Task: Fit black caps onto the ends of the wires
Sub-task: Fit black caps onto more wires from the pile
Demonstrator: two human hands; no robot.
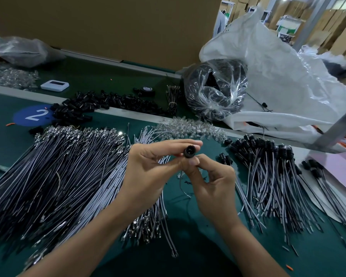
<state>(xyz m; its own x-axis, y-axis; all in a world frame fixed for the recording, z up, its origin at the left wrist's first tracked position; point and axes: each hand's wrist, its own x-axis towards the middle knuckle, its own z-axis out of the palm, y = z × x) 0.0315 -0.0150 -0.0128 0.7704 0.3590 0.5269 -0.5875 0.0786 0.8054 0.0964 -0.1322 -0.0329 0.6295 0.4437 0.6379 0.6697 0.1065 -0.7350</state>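
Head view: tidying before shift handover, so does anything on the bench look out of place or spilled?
Only small strays. One orange scrap lies alone on the green mat near the front right; another orange scrap sits left of the blue 2 marker. The loose black caps pile spreads onto that marker's right edge.

Two hands were over the bench (188, 246): a left hand (148, 168) and a right hand (212, 182), pinching one black cap (188, 152) between them. Loose caps (84, 108) lay in one heap at eleven o'clock, too many to count. Wires formed three spreads: dark wires (58, 176) at nine o'clock, grey wires (112, 186) centrally, capped wires (268, 176) at three o'clock. Clear pieces (188, 128) made two heaps. There was one tape roll (148, 90), one white device (54, 85), one tied bundle (173, 98).
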